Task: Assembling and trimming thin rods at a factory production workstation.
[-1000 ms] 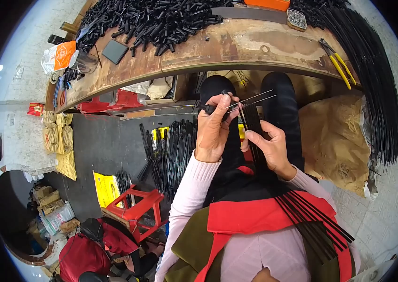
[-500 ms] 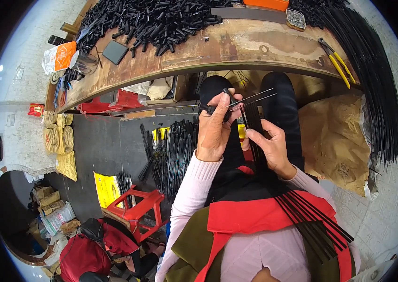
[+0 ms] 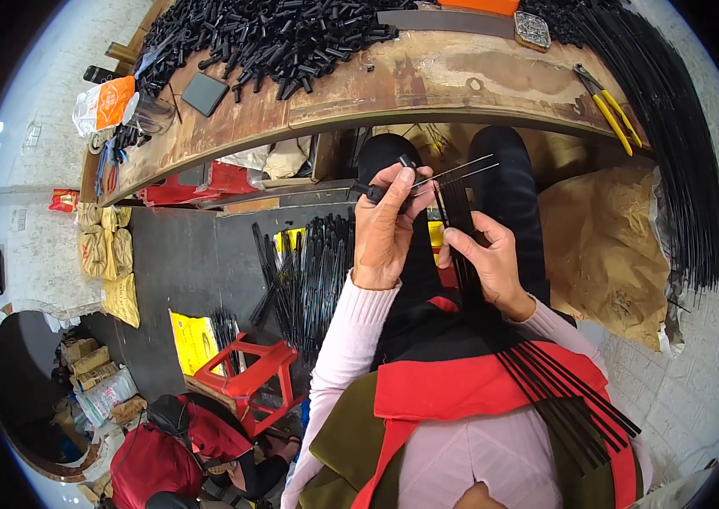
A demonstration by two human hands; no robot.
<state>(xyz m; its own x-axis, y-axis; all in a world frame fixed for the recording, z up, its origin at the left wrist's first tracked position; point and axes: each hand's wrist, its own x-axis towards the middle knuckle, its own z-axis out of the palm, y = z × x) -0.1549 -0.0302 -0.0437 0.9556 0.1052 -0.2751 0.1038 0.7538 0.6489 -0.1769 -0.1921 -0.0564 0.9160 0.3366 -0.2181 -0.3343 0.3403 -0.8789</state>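
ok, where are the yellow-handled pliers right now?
In the head view, upper right: the yellow-handled pliers lie at the right end of the wooden bench, just left of the long black rods.

A workshop.
Black tubes (image 3: 283, 47), pliers (image 3: 611, 124) and long rods (image 3: 674, 136) lay on the wooden bench (image 3: 427, 81), a brown sack (image 3: 606, 246) beside it.

Blk rods (image 3: 460, 208) look smooth, semi-matt; thin wires (image 3: 477, 163) = shiny metal; tube heap (image 3: 292, 34) looks like blk plastic w/ slight gloss; desk (image 3: 427, 76) is worn, scuffed wood; pliers' handles (image 3: 612, 125) smooth yellow plastic; stool (image 3: 268, 371) glossy red plastic; big sack (image 3: 601, 254) crinkled brown paper, matt; left cuff (image 3: 370, 301) ribbed knit cloth; apron (image 3: 453, 392) matt red cloth
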